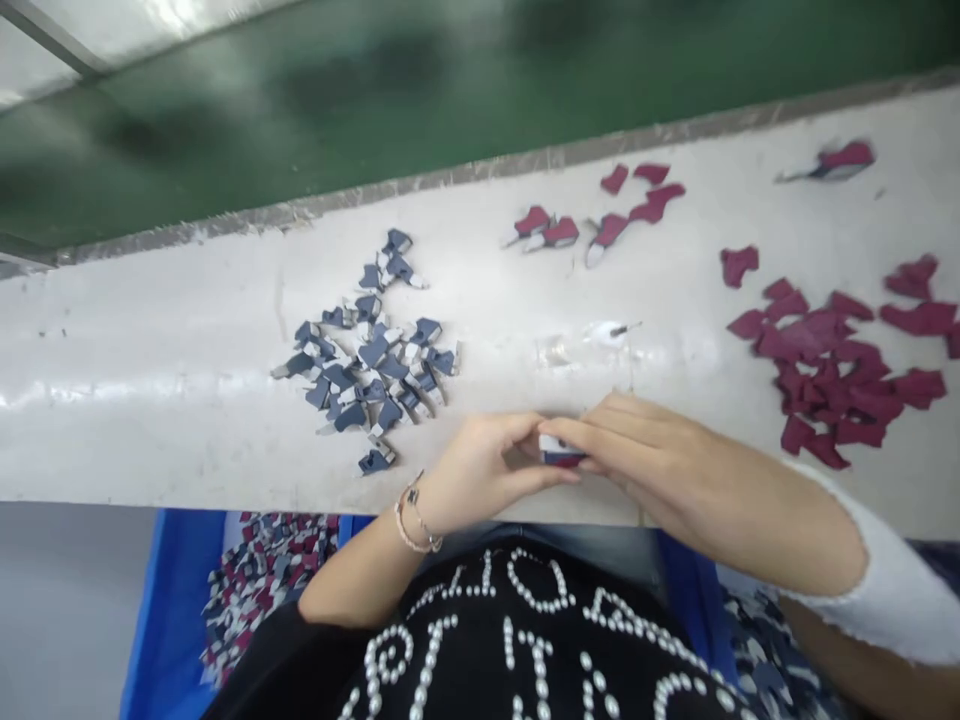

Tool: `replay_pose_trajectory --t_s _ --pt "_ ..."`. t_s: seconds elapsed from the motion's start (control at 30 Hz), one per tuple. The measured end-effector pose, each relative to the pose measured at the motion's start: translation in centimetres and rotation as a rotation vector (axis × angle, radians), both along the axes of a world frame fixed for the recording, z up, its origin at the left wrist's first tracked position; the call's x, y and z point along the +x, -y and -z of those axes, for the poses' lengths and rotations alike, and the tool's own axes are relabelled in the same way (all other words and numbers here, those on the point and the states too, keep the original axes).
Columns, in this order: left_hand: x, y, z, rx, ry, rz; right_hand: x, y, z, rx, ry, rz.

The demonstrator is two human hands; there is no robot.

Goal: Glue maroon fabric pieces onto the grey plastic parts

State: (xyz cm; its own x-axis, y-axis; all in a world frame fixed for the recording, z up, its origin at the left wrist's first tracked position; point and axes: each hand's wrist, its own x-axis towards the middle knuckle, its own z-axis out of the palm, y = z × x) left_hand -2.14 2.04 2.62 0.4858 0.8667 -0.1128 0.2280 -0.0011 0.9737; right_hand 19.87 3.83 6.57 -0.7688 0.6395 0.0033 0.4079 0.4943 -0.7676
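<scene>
Near the front edge of the white table, my left hand point(499, 465) and my right hand point(637, 440) meet around one small plastic part point(559, 452) in white, dark blue and maroon. Fingers of both hands press on it, so much of it is hidden. To the left lies a pile of blue-grey and white plastic pieces point(375, 355). On the right is a heap of loose maroon pieces point(825, 360). Beyond my hands, several maroon pieces joined with white and dark parts point(559, 233) lie scattered.
A small white piece with a dark thin tip point(619, 330) lies past my hands. Below the table's front edge stand a blue bin point(176, 580) of mixed pieces at left and another bin with grey-blue and white pieces point(772, 650) at right. A green panel point(450, 90) borders the back.
</scene>
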Motion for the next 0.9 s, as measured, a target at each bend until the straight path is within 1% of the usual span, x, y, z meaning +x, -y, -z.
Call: replay_pose_trajectory --t_s 0.13,0.2,0.27,0.3,0.37,0.43,0.47,0.5,0.57,0.6,0.67,0.7,0.8,0.9 --pt "0.6 0.7 -0.3 0.009 -0.001 -0.102 -0.6 -0.1 0.5 -0.015 -0.004 0.025" --pt "0.7 0.8 -0.6 0.01 0.005 -0.12 -0.4 -0.3 0.1 -0.027 -0.006 0.03" --pt "0.3 0.3 -1.0 0.009 -0.007 -0.117 0.5 -0.2 -0.5 -0.054 -0.011 0.06" --pt "0.0 -0.4 -1.1 0.01 -0.023 -0.13 1.2 -0.2 -0.8 -0.07 -0.01 0.107" --pt "-0.8 -2.6 -1.1 0.021 -0.094 -0.203 3.0 -0.4 -0.7 -0.094 0.016 0.278" --pt "-1.6 -5.7 -0.9 0.059 -0.231 -0.297 4.4 -1.4 0.2 -0.103 0.088 0.495" --pt "-1.9 -7.4 -0.7 0.109 -0.333 -0.311 4.7 -2.1 1.0 -0.125 0.132 0.565" --pt "-2.2 -9.0 -0.6 0.193 -0.429 -0.288 4.7 -3.0 1.9 -0.144 0.162 0.599" --pt "-2.8 -11.8 -0.3 0.27 -0.5 -0.258 3.6 -4.7 3.7 -0.171 0.164 0.581" --pt "-3.2 -12.8 -0.2 0.313 -0.53 -0.246 2.8 -5.4 4.5 -0.172 0.14 0.557" --pt "-4.4 -14.1 -0.1 0.403 -0.572 -0.241 1.2 -6.4 5.4 -0.167 0.089 0.511" --pt "-5.2 -14.6 -0.1 0.453 -0.59 -0.243 0.7 -6.7 5.5 -0.169 0.067 0.493" --pt "-8.1 -16.1 0.2 0.568 -0.608 -0.23 0.5 -6.5 4.7 -0.224 0.023 0.46" --pt "-10.3 -17.2 0.1 0.605 -0.61 -0.184 1.9 -5.4 3.2 -0.301 -0.018 0.483"
